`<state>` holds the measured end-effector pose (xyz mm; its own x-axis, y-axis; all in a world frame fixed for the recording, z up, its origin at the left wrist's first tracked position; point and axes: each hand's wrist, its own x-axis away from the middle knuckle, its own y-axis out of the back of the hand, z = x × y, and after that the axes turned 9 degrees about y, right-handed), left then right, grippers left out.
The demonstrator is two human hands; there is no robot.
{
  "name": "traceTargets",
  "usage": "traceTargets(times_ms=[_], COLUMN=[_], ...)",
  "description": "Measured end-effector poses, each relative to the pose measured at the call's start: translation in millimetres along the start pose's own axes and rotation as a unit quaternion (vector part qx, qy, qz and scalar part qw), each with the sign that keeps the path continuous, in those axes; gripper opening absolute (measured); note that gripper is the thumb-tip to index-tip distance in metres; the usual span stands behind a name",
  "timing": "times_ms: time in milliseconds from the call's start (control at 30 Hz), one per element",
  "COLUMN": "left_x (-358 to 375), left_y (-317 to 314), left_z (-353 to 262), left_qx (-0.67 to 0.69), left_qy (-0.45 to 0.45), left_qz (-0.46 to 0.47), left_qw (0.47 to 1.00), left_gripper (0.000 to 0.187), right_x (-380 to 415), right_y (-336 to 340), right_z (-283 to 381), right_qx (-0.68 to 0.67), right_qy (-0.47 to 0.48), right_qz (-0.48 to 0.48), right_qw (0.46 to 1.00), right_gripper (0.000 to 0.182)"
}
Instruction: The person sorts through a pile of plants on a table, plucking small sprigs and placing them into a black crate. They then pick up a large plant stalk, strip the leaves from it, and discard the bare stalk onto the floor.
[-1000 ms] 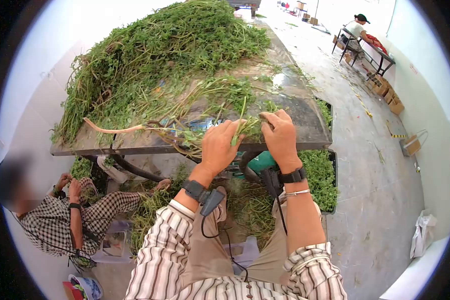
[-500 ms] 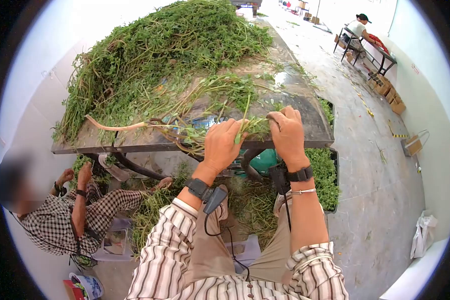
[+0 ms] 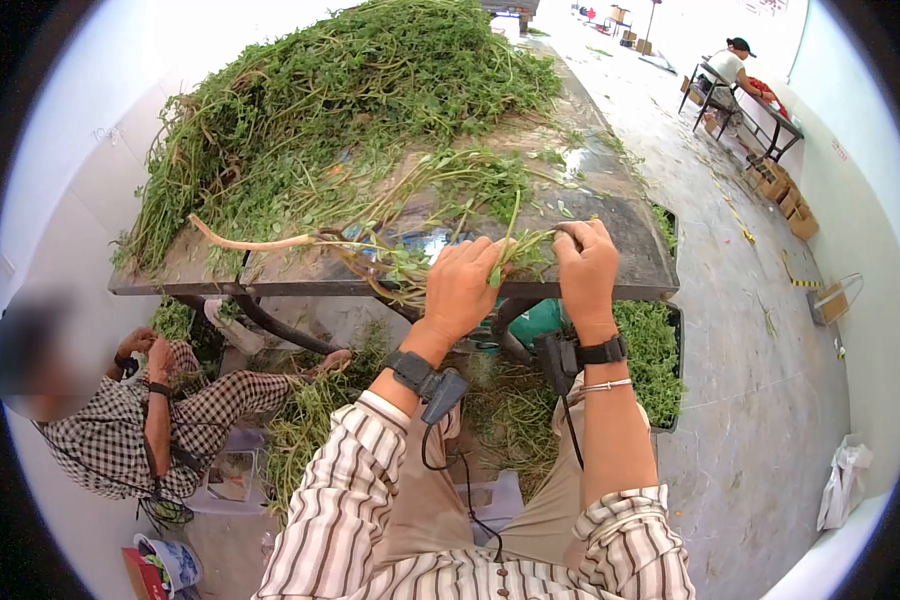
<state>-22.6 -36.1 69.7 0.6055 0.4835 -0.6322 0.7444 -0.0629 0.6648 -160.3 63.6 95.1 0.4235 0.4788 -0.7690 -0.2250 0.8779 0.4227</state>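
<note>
Near the front edge of the table, my left hand [image 3: 460,287] is closed around a bunch of green leafy stems [image 3: 526,252]. My right hand [image 3: 586,268] pinches the leafy tips at the bunch's right end, its thumb and forefinger pressed together. A long plant with a thick, pale, reddish root [image 3: 260,242] lies to the left, its thinner stems running toward my left hand. Where those stems meet the bunch is hidden by my fingers. More loose sprigs [image 3: 485,178] lie on the tabletop just beyond my hands.
A big heap of green plants [image 3: 350,90] covers the far left of the table [image 3: 635,235]. Below its right side stands a dark crate of greens [image 3: 648,350]. At left sits a co-worker [image 3: 120,430] handling greens; another person [image 3: 727,65] sits far right near cardboard boxes [image 3: 782,193].
The view has shifted slightly, so the table and plants appear a little farther right. Both my hands keep their grip on the stems. The left co-worker's hands have come closer together.
</note>
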Motion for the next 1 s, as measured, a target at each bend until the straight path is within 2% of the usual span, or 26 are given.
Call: traceTargets(times_ms=[67,100,167,200,267,400,467,500,533,567,600,667,767,1000], left_x=[0,1,1,1,1,1,1,1,0,0,0,1,1,2], left_y=[0,0,0,-1,0,0,-2,-2,-3,-3,-4,-4,-3,-3], left_z=[0,0,1,2,2,2,1,1,0,0,0,-1,-1,-2], left_qx=[0.008,0.014,0.018,0.016,0.013,0.015,0.004,0.000,-0.004,0.000,0.000,0.003,-0.004,-0.024], left_qy=[0.001,0.000,0.003,0.002,0.002,-0.003,-0.002,-0.003,-0.005,-0.004,-0.007,-0.010,-0.009,-0.019], left_qz=[-0.006,-0.007,-0.010,-0.009,-0.009,-0.013,-0.013,-0.020,-0.027,-0.026,-0.030,-0.033,-0.027,-0.027], left_qw=[1.000,1.000,1.000,1.000,1.000,1.000,1.000,1.000,1.000,1.000,1.000,0.999,1.000,0.999], left_gripper=[0.032,0.032,0.031,0.031,0.031,0.030,0.028,0.026,0.024,0.024,0.023,0.022,0.022,0.022], right_x=[0,2,4,5,6,5,2,1,0,-1,-1,1,2,10], right_y=[0,-3,-10,-10,-10,-11,-8,-4,3,9,12,17,22,36], right_z=[4,1,-4,-4,-2,-5,-12,-12,-12,-9,-8,-7,-10,-25], right_qx=[-0.117,-0.118,-0.256,-0.256,-0.387,-0.422,-0.267,-0.264,-0.144,-0.021,-0.018,0.087,0.106,0.116], right_qy=[-0.132,-0.131,-0.247,-0.246,-0.321,-0.334,-0.251,-0.251,-0.158,-0.061,-0.062,0.032,0.066,0.082], right_qz=[0.006,0.008,-0.022,-0.019,-0.051,-0.057,0.012,0.014,0.046,0.078,0.079,0.095,0.115,0.154], right_qw=[0.984,0.984,0.934,0.935,0.863,0.841,0.930,0.931,0.976,0.995,0.995,0.991,0.985,0.978], right_gripper=[0.014,0.014,0.015,0.015,0.015,0.016,0.015,0.015,0.014,0.013,0.013,0.012,0.011,0.011])
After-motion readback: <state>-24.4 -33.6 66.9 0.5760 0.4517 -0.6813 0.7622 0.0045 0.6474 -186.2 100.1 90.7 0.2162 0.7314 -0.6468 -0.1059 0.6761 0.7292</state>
